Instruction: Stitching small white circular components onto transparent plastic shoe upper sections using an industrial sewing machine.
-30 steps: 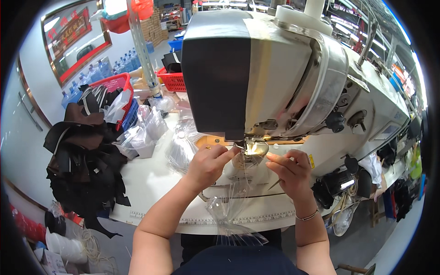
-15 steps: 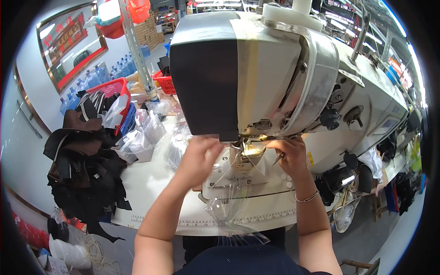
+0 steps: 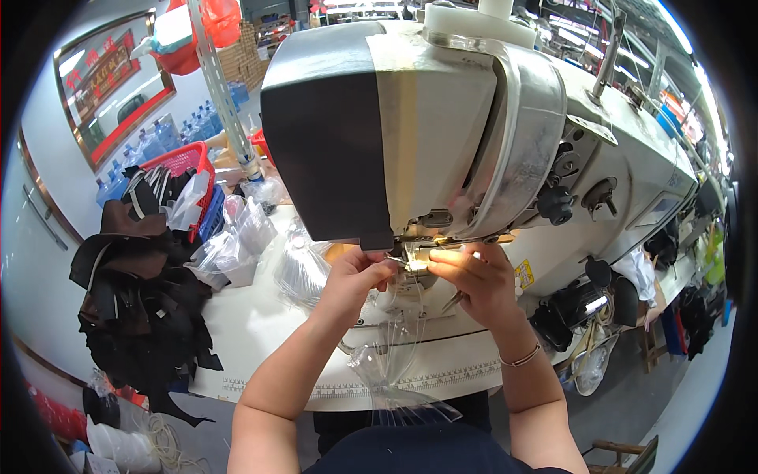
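Both hands are at the needle area of a large white-and-black sewing machine (image 3: 442, 118), under its lit head. My left hand (image 3: 351, 284) is closed in a pinch just left of the presser foot area; what lies between its fingertips is too small to make out. My right hand (image 3: 478, 284) reaches in from the right, its fingers stretched toward the lit spot. Tucked in that hand is a slim metal tool (image 3: 452, 300), its pointed end sticking out below the fingers. Clear plastic strips (image 3: 387, 367) hang from beneath the needle area over the table's front edge.
On the white table (image 3: 253, 332), clear plastic bundles (image 3: 304, 268) lie left of the machine. A heap of black and brown scraps (image 3: 142, 308) hangs at the left, by a red basket (image 3: 181, 158). A printed ruler strip (image 3: 316, 389) runs along the front edge.
My left hand has moved right and down, pinching close to the needle area. My right hand has shifted left, its fingers nearer the left hand. The view has moved slightly.
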The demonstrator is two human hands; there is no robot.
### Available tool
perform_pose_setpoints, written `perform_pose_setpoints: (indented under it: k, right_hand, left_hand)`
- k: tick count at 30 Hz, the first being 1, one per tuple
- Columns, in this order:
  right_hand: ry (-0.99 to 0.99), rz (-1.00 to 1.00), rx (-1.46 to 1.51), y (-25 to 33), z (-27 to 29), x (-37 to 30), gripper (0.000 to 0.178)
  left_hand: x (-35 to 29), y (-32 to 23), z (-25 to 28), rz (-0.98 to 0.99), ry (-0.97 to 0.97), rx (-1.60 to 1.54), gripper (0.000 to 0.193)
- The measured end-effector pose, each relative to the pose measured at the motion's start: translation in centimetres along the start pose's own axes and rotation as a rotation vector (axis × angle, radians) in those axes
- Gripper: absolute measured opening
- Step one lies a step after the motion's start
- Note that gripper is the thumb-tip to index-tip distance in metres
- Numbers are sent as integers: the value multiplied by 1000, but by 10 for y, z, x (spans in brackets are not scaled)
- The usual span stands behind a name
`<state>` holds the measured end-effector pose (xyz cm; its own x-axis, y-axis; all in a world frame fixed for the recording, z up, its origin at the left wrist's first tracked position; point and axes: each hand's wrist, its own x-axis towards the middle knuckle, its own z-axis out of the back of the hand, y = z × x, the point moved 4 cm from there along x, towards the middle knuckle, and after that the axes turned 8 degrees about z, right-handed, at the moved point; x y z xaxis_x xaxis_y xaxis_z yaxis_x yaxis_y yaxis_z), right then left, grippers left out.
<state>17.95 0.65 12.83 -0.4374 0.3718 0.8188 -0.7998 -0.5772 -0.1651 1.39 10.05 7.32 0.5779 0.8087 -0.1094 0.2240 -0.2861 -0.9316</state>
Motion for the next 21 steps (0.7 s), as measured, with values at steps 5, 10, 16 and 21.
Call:
perform_pose_setpoints:
  k: [5, 10, 16, 21]
  right_hand:
    - [7, -25, 38, -15, -11, -3, 37]
    - [58, -75, 90, -24, -17, -6, 34]
    - [-136, -454, 368, -10, -11, -25, 10]
    - [178, -892, 864, -4, -24, -41, 12]
  left_hand:
    - [-3, 6, -5, -99, -42, -85, 8]
    - [-14, 7, -20, -204, -144, -17, 8]
    - [1, -2, 2, -3, 28, -38, 12]
    - [-2, 15, 0, 87, 107, -388, 9]
